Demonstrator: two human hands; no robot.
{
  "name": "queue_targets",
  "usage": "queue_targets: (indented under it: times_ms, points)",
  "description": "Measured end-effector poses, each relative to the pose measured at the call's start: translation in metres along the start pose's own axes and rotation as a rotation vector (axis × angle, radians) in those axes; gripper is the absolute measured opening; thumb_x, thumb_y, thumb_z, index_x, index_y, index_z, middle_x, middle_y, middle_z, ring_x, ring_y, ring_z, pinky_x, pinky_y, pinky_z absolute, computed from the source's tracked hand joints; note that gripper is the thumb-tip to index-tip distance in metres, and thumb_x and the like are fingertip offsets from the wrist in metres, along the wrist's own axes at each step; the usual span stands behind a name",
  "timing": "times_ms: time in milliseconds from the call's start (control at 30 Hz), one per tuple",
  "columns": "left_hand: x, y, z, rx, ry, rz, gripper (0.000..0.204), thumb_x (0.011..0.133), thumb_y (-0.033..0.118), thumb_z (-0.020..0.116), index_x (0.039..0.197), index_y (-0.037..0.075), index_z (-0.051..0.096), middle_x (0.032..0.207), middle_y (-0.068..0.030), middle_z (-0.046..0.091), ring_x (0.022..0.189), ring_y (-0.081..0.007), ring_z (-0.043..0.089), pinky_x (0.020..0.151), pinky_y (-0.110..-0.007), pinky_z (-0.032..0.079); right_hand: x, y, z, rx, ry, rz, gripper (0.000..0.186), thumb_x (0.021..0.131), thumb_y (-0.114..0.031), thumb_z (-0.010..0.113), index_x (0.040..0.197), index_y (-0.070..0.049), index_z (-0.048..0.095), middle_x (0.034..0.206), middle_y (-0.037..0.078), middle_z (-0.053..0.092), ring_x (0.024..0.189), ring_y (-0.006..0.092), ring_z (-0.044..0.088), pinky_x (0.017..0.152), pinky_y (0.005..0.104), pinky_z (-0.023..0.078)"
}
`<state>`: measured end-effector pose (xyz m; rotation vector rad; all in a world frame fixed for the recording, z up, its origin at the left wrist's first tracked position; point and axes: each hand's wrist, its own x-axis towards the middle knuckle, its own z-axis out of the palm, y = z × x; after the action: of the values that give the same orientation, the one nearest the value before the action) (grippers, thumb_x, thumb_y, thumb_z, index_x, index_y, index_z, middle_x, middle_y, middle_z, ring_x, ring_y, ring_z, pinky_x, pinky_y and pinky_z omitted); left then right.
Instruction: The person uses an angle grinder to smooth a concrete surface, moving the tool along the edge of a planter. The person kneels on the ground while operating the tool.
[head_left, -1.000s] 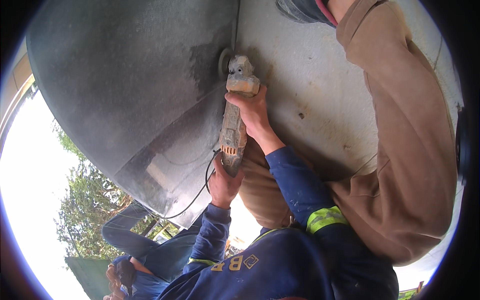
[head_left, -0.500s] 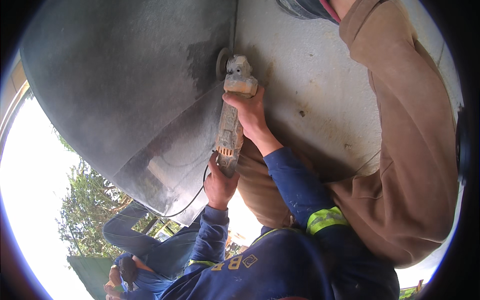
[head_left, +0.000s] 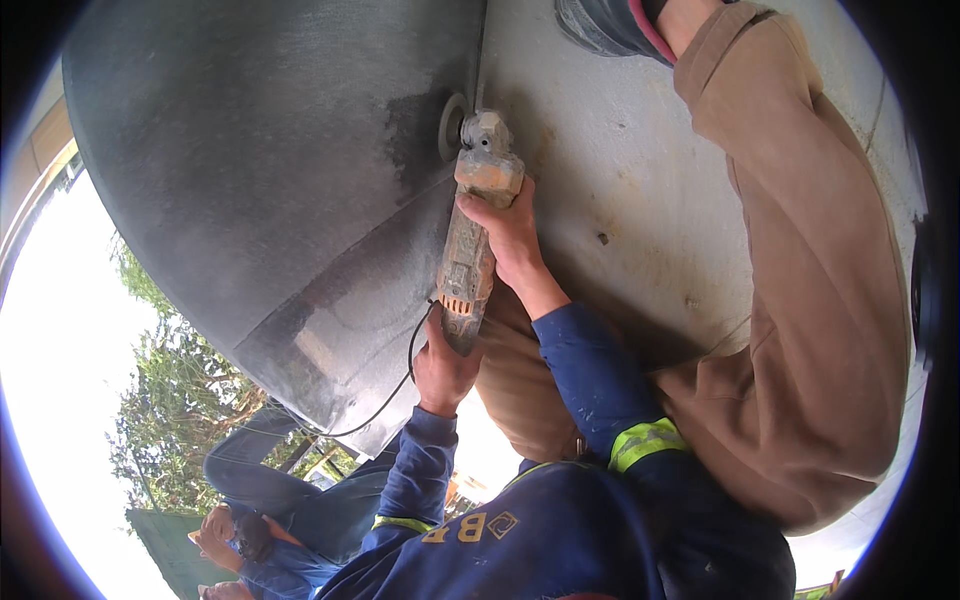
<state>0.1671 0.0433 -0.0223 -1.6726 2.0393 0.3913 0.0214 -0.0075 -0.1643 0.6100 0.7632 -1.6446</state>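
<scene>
A worn, dusty angle grinder [head_left: 468, 255] slants upward between my two hands. My right hand [head_left: 508, 232] wraps round its body just behind the gear head, the thumb across the near side. My left hand [head_left: 443, 368] grips the rear end, close to the orange vent slots. The grinder's round disc [head_left: 453, 127] stands at the corner where a dark grey panel [head_left: 260, 130] meets a pale, stained surface [head_left: 630, 150]. Whether the disc touches the panel cannot be made out. A black power cord [head_left: 385, 402] loops from the rear end past my left hand.
My brown-trousered leg [head_left: 820, 260] bends along the right, with a dark shoe [head_left: 605, 25] resting on the pale surface at the top. Another person [head_left: 270, 530] in blue is at lower left, near a green sheet [head_left: 170, 550]. Trees [head_left: 170, 410] stand beyond the panel's curved edge.
The grinder and both hands sit slightly further right in the picture, as does the panel. More of the disc's face shows. The other person's hands at lower left have moved.
</scene>
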Motion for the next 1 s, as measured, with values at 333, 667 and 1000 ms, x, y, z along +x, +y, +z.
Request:
queue_targets:
  times_ms: [333, 667, 1000]
  points:
    - [0.002, -0.005, 0.011, 0.043, -0.001, 0.028, 0.087, 0.071, 0.024, 0.073, 0.145, 0.013, 0.028, 0.078, -0.0260, 0.068, 0.070, -0.0475, 0.066, 0.062, -0.055, 0.053, 0.004, -0.003, -0.001, -0.020, -0.004, 0.091, 0.076, 0.077, -0.010, 0.081, 0.131, 0.002, 0.029, 0.116, 0.014, 0.053, 0.103, 0.0195, 0.057, 0.087, 0.0369, 0.053]
    - [0.006, -0.006, 0.007, 0.072, 0.023, 0.022, 0.084, 0.072, 0.025, 0.074, 0.143, 0.012, 0.030, 0.082, -0.0260, 0.068, 0.074, -0.0483, 0.066, 0.064, -0.055, 0.053, 0.002, 0.003, 0.006, -0.039, 0.044, -0.014, 0.072, 0.077, -0.010, 0.080, 0.128, 0.003, 0.031, 0.113, 0.013, 0.054, 0.102, 0.0192, 0.057, 0.087, 0.0359, 0.052]
    - [0.004, 0.000, -0.001, 0.007, 0.018, 0.011, 0.081, 0.072, 0.018, 0.070, 0.142, 0.012, 0.031, 0.085, -0.0259, 0.068, 0.074, -0.0482, 0.066, 0.063, -0.056, 0.053, 0.000, 0.008, 0.010, -0.032, 0.052, -0.048, 0.071, 0.077, -0.012, 0.081, 0.127, 0.002, 0.032, 0.114, 0.013, 0.052, 0.101, 0.0197, 0.056, 0.088, 0.0368, 0.051]
